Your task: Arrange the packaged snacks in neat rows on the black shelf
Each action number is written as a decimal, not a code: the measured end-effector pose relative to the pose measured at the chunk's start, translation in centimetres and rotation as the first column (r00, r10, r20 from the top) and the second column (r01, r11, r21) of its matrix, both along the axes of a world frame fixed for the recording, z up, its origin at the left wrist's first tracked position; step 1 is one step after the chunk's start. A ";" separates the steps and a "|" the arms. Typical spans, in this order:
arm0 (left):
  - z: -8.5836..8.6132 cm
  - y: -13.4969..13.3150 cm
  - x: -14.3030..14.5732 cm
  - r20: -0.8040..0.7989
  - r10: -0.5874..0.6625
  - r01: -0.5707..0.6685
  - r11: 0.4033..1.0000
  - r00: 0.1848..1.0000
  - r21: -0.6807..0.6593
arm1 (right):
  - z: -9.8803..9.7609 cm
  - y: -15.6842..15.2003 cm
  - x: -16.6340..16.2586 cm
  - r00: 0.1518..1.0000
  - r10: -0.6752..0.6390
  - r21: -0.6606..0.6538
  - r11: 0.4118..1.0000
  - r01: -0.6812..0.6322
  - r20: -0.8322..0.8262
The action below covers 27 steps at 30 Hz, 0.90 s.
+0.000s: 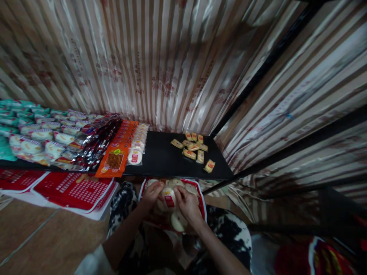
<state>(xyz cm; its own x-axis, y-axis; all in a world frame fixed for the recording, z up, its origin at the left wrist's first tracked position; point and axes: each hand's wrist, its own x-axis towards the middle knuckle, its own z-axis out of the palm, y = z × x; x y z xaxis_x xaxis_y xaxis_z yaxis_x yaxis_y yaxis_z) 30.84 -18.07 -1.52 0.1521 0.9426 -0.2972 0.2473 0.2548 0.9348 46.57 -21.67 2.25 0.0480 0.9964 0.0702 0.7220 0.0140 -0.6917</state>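
Note:
Low in the head view, both my hands reach into a red-rimmed bag of round white wrapped cakes (200, 193) resting on my lap. My left hand (151, 194) curls its fingers over the cakes at the bag's left side. My right hand (187, 204) closes its fingers round a white cake with a red label (169, 198) held between the two hands. Another pale cake (178, 221) lies just below my right hand. My black-and-white patterned trousers (229, 233) show on either side of the bag.
A black shelf (163, 158) carries small yellow snack packets (193, 149), a row of white round cakes (137, 147), orange packets (117, 154), dark shiny packets (94, 143) and white-green packets (34, 131). Red printed sheets (73, 189) lie on the floor. Striped curtains and black frame bars enclose the space.

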 end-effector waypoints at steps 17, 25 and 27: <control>2.5 1.2 -4.0 -0.014 0.203 -0.201 0.975 0.979 0.098 | -1.3 3.8 -3.9 0.751 -0.034 -0.164 0.981 -0.100 -0.660; 2.2 3.4 -7.6 -0.381 0.536 -0.266 0.778 0.754 0.569 | -2.8 10.3 -9.8 0.745 0.022 -0.136 0.979 -0.150 -0.666; 1.1 3.8 -7.9 -0.411 0.606 -0.184 0.685 0.681 0.705 | -3.3 11.8 -11.1 0.789 0.048 -0.115 0.982 -0.150 -0.612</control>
